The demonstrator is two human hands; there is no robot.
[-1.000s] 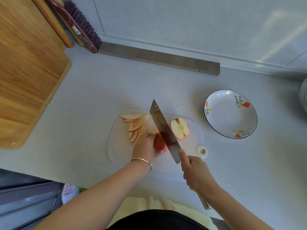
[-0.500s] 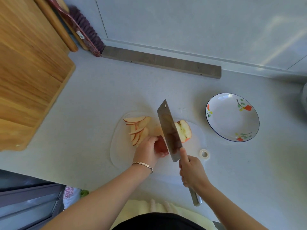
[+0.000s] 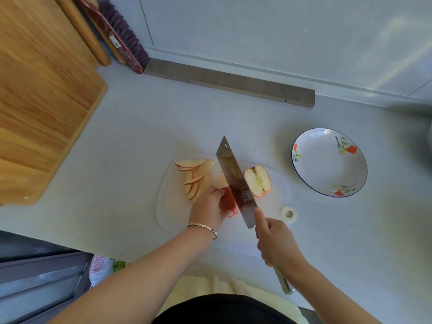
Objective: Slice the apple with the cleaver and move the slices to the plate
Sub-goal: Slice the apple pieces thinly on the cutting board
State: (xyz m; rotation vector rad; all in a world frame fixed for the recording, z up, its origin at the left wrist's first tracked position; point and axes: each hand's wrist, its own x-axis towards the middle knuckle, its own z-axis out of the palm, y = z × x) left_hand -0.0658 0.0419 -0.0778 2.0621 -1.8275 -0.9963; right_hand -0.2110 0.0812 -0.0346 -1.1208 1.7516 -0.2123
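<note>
A red apple piece (image 3: 228, 202) lies skin up on the clear cutting board (image 3: 168, 216), pinned by my left hand (image 3: 208, 208). My right hand (image 3: 275, 242) grips the cleaver (image 3: 235, 178) by its handle, and the blade stands on the piece's right side. An apple half (image 3: 257, 181) lies cut face up to the right of the blade. Several thin slices (image 3: 195, 177) are piled at the board's far left. The white flowered plate (image 3: 329, 162) sits to the right with nothing in it.
A small roll of tape (image 3: 289, 213) lies just right of the board. A large wooden board (image 3: 39, 90) fills the left. A grey bar (image 3: 229, 84) runs along the back wall, with a brush (image 3: 124, 40) leaning in the corner.
The cleaver has shifted a little along the apple piece; the blade hid part of the apple half half a second ago and now stands left of it. My left hand stays on the piece.
</note>
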